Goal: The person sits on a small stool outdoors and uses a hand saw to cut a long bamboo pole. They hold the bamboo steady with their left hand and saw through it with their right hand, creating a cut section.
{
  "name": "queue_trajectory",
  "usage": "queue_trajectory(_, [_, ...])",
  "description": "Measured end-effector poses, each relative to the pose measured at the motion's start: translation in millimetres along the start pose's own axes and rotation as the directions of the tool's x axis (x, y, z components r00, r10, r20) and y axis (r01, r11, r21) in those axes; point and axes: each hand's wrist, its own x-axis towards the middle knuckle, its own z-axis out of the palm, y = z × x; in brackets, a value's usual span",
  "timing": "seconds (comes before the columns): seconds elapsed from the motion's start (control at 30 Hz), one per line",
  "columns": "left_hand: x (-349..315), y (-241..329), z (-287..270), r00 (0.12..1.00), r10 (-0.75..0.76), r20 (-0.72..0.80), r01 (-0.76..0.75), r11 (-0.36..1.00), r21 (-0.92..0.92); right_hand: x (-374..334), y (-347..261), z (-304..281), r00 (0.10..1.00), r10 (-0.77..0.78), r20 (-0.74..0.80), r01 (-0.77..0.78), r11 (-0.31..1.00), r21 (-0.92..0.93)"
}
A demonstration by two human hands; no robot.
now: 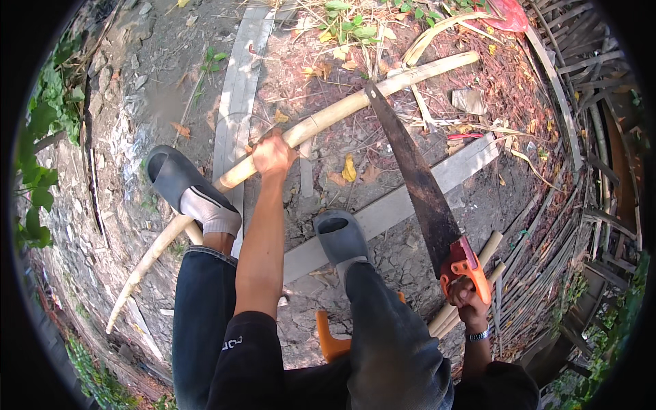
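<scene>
Trouser legs: nearest the camera, rising from the lower edge, knees apart.
Right hand: wrapped round the saw's orange handle, low on the right.
Saw: long axis runs from the handle up and leftward, its dark, narrowing tip crossing over the pole – whether the teeth touch wood, I cannot tell.
Saw handling: probably light, the thin blade springy sideways and stiff edge-on; the handle is the place to hold, clear of the teeth.
Right sandal: over a grey board.
Left sandal: across the pole, which passes beneath that foot.
Left hand: fingers curled round the pole, just beyond the left foot.
Pole: low over the littered ground, slanting from lower left to upper right; its thinner end bends toward the lower left, the thicker, blunt end points upper right.
Pole handling: likely stiff, moderately heavy, fairly smooth – a firm grip near the foot should resist rolling.
Red plastic: farthest off, upper right.
</scene>
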Motion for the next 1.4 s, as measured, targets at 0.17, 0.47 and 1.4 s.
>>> queue_trajectory(0.17, [2,-4,18,1.0,-0.013,0.012,0.013,0.998,0.059,63,-2,46,0.996,-0.02,0.088,-0.025,0.874,0.486])
queue_trajectory(0.47, [2,1,4,0.998,-0.026,0.063,0.023,0.999,0.046,31,74,-12,0.924,0.381,0.021,-0.322,0.751,0.577])
queue_trajectory(1.4, [13,30,-45,0.772,0.264,0.579,-0.186,0.964,-0.191,-66,47,-77,0.988,0.065,0.138,-0.059,0.997,-0.05])
